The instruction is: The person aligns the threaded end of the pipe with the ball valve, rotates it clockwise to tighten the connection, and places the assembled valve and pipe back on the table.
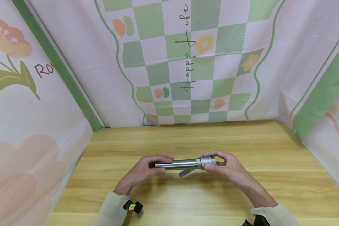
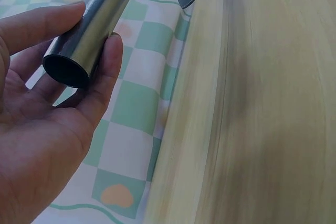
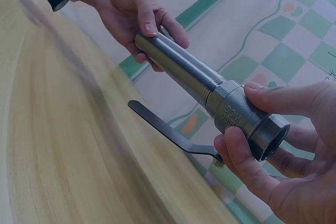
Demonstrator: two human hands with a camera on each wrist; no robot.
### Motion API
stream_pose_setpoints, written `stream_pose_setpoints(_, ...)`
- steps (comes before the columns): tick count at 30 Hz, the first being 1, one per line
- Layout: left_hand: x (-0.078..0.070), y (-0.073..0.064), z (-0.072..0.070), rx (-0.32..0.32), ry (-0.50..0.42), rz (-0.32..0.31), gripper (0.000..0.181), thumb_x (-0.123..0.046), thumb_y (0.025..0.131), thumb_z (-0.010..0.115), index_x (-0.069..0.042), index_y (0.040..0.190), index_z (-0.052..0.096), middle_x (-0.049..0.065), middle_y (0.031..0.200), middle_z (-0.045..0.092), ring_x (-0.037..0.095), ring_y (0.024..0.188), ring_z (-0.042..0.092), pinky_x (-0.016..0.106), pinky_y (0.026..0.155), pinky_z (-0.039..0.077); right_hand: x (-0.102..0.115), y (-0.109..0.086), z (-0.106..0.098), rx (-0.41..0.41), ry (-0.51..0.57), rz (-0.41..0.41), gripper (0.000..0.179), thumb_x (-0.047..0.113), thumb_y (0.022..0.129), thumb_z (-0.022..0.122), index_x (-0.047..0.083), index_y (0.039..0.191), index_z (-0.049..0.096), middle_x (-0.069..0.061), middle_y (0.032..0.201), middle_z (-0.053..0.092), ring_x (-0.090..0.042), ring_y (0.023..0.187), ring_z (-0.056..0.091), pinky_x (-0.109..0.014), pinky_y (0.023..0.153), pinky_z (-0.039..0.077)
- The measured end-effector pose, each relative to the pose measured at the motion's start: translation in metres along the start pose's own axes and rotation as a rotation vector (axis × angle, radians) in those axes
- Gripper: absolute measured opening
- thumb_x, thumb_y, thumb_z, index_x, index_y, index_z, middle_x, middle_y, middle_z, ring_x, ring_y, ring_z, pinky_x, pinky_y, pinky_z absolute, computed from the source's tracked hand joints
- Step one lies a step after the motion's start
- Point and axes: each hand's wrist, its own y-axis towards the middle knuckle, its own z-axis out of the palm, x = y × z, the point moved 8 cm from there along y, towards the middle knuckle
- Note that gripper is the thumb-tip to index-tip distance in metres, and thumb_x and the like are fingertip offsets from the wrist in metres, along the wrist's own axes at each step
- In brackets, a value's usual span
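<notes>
A steel pipe (image 1: 183, 164) and a metal ball valve (image 1: 206, 162) are joined end to end, held level above the table. My left hand (image 1: 147, 166) grips the pipe near its free end, thumb and fingers on either side; in the left wrist view the pipe's open mouth (image 2: 66, 71) faces the palm. With thumb and fingers my right hand (image 1: 228, 164) holds the valve body by its outer end. Some pipe thread (image 3: 212, 93) shows beside the valve's hex collar. The valve's flat lever handle (image 3: 165, 129) slants away from the body, back along the pipe.
Below the hands lies a wooden table (image 1: 192, 201). Printed cloth with green checks (image 1: 178, 72) hangs behind its far edge, with more cloth (image 1: 31, 141) on the left and right sides. Each wrist wears a small black device (image 1: 132, 207).
</notes>
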Motion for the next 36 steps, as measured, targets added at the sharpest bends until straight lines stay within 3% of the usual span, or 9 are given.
stream_pose_setpoints(24, 0.0013, 0.0010, 0.0005, 0.001, 0.028, 0.004, 0.030, -0.012, 0.103, 0.075, -0.007, 0.133, 0.076, 0.009, 0.157, 0.063, 0.036, 0.148, 0.054, 0.028, 0.108, 0.054, -0.0009, -0.0001, 0.0006, -0.006, -0.002, -0.002, 0.054, 0.017, 0.098, 0.081, -0.002, 0.145, 0.062, -0.029, 0.140, 0.062, -0.028, 0.110, 0.076, -0.038, 0.096, 0.065)
stream_pose_setpoints(31, 0.0026, 0.0011, -0.0007, 0.003, 0.037, -0.016, 0.042, -0.014, 0.103, 0.076, -0.012, 0.144, 0.068, 0.009, 0.155, 0.063, 0.035, 0.133, 0.060, 0.040, 0.109, 0.054, -0.0008, -0.0003, 0.0007, -0.008, 0.000, -0.004, 0.053, 0.017, 0.098, 0.081, -0.001, 0.144, 0.063, -0.028, 0.139, 0.063, -0.027, 0.110, 0.077, -0.038, 0.096, 0.065)
stream_pose_setpoints(36, 0.0045, 0.0007, -0.0021, -0.009, 0.042, -0.052, 0.042, -0.016, 0.103, 0.077, -0.016, 0.145, 0.068, 0.011, 0.145, 0.067, 0.041, 0.126, 0.060, 0.030, 0.100, 0.055, 0.0010, -0.0004, 0.0010, -0.006, 0.005, -0.006, 0.053, 0.016, 0.099, 0.081, -0.003, 0.145, 0.062, -0.027, 0.139, 0.064, -0.027, 0.110, 0.077, -0.038, 0.096, 0.065)
